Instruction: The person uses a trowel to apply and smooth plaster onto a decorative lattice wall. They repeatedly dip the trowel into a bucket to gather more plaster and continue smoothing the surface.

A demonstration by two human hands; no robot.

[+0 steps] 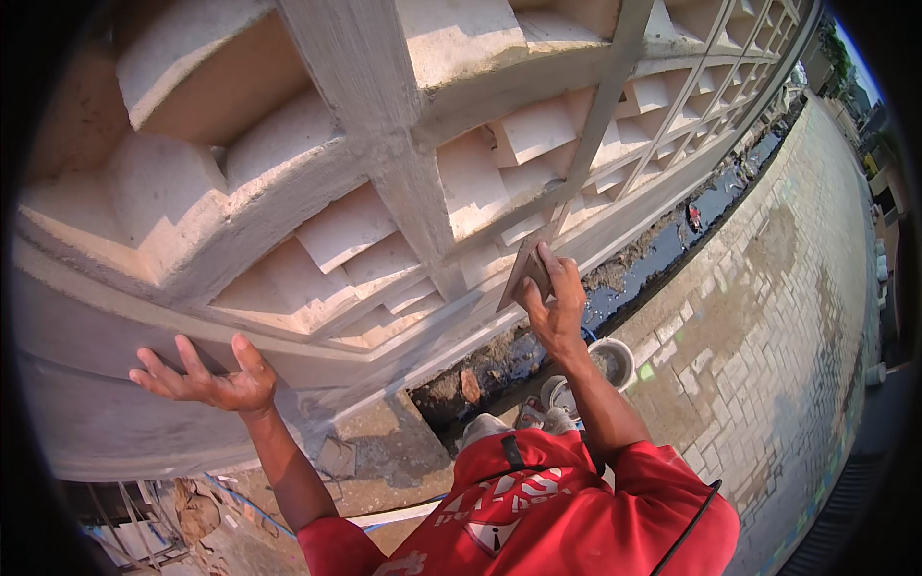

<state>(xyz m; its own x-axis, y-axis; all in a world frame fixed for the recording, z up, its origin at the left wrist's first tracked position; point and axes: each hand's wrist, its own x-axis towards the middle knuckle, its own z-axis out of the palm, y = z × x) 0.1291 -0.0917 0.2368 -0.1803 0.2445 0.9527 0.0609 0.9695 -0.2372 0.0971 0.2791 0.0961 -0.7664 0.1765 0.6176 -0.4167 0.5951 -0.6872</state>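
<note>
My right hand [561, 309] grips a flat plastering float [516, 276], its thin blade turned edge-on close to the lower rail of a concrete lattice wall [389, 182]. Whether the blade touches the wall I cannot tell. Palm up and fingers spread, my left hand [219, 382] is empty in front of the smooth lower band of the wall [77, 384]. Stepped, block-like recesses sit between the wall's upright and level ribs. Below my right forearm is a whitish bucket [617, 363], partly covered by the arm.
An open drain with dark water [634, 278] runs along the wall's foot. Beyond it lies a path of paving blocks [730, 384]. A concrete slab [384, 442] spans the drain near my feet, with debris [197, 514] at the lower left.
</note>
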